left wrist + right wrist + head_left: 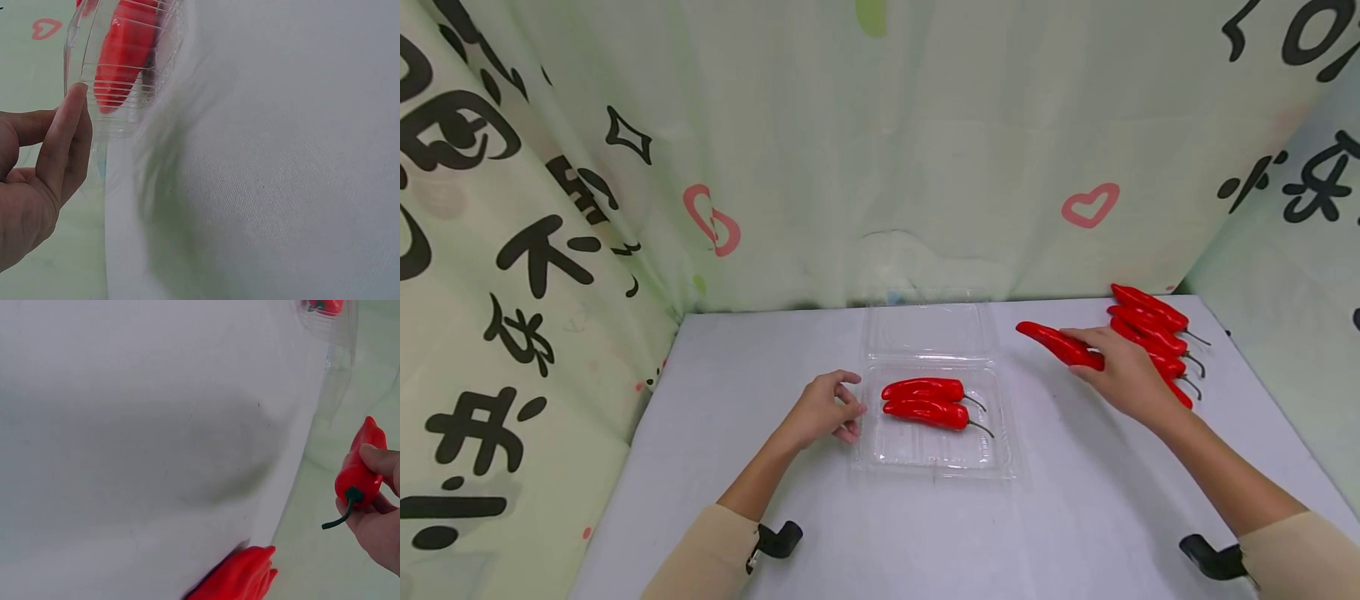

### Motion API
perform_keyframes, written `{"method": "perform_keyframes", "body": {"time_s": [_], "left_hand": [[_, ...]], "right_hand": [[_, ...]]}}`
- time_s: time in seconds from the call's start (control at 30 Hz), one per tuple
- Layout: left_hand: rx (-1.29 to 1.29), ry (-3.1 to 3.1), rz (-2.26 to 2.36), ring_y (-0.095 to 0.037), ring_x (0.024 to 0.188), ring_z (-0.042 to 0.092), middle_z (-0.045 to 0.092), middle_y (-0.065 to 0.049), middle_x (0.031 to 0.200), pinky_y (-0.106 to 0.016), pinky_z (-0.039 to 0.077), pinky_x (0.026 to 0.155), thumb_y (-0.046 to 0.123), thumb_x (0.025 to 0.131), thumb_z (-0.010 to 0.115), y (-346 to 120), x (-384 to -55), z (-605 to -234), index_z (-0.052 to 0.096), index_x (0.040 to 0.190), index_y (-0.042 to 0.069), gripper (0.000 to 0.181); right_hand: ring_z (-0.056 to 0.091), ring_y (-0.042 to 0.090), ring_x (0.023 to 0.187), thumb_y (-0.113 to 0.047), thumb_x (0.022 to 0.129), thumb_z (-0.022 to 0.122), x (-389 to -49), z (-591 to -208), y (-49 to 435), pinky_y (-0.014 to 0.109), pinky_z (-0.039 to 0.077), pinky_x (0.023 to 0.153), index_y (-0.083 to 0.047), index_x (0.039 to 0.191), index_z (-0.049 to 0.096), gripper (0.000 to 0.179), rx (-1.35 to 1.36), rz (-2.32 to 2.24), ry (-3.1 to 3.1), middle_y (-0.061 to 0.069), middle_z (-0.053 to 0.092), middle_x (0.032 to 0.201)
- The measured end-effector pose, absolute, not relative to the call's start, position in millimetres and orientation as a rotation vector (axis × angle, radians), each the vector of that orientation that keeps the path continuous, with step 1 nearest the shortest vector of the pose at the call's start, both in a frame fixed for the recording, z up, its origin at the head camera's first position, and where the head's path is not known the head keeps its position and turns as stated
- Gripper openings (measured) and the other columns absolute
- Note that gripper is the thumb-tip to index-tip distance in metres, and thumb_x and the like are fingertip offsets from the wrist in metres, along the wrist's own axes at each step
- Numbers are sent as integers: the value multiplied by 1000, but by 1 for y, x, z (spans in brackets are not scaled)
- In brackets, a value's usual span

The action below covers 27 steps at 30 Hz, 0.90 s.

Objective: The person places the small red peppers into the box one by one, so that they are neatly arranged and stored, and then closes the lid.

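red peppers (pixel 927 413), white table (pixel 1060 517), black-printed pale-green curtain (pixel 887 150)

Black "不" (pixel 538 267) — other characters (pixel 452 507) unclear, pink hearts (pixel 1090 223), on curtain (pixel 887 150)

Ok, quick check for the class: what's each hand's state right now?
Left hand: open, holding nothing, at the edge of the clear clamshell container.
Right hand: closed around one red chili pepper.

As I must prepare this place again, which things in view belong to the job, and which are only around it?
Seem to belong:
open clear container
two red peppers inside it
held pepper, in the right grip
pepper group at right

Only around it:
white table
printed curtain
black cuff pieces
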<state>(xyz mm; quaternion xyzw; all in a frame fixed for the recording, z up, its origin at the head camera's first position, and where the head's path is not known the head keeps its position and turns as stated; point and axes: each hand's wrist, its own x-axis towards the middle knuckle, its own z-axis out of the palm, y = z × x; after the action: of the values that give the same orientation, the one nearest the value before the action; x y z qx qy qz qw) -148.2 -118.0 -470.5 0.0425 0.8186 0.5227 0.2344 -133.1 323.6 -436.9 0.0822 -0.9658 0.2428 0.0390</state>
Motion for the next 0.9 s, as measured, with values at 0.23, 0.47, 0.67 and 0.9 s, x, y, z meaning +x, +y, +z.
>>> {"method": "perform_keyframes", "body": {"time_s": [0.23, 0.47, 0.67, 0.9], "left_hand": [[118, 2253, 1421, -19, 59, 69, 65, -13, 94, -31, 63, 58, 6, 97, 70, -118, -148, -470, 50, 144, -1, 52], [120, 2241, 1435, -19, 59, 69, 65, -14, 94, -31, 63, 59, 6, 97, 70, -119, -149, -471, 50, 145, -1, 52], [122, 2256, 1420, -19, 58, 69, 65, -12, 93, -31, 63, 58, 7, 96, 71, -119, -149, -473, 50, 144, 0, 53], [138, 2236, 1446, -18, 58, 69, 65, -14, 93, -32, 63, 57, 4, 96, 70, -118, -149, -472, 49, 145, -3, 53]], "right_hand": [[58, 43, 112, -7, 80, 87, -131, -431, 318, 58, 63, 79, -4, 144, 55, 71, 308, 762, -2975, 26, 62, 129], [59, 40, 111, -8, 80, 88, -128, -423, 307, 56, 64, 80, -3, 143, 57, 70, 364, 840, -2996, 25, 63, 129], [62, 36, 106, -11, 81, 88, -125, -420, 298, 50, 65, 78, -5, 141, 60, 67, 402, 853, -3004, 23, 67, 127], [64, 29, 99, -15, 83, 86, -126, -417, 289, 40, 64, 75, -8, 139, 63, 60, 415, 860, -3032, 19, 70, 122]]}}
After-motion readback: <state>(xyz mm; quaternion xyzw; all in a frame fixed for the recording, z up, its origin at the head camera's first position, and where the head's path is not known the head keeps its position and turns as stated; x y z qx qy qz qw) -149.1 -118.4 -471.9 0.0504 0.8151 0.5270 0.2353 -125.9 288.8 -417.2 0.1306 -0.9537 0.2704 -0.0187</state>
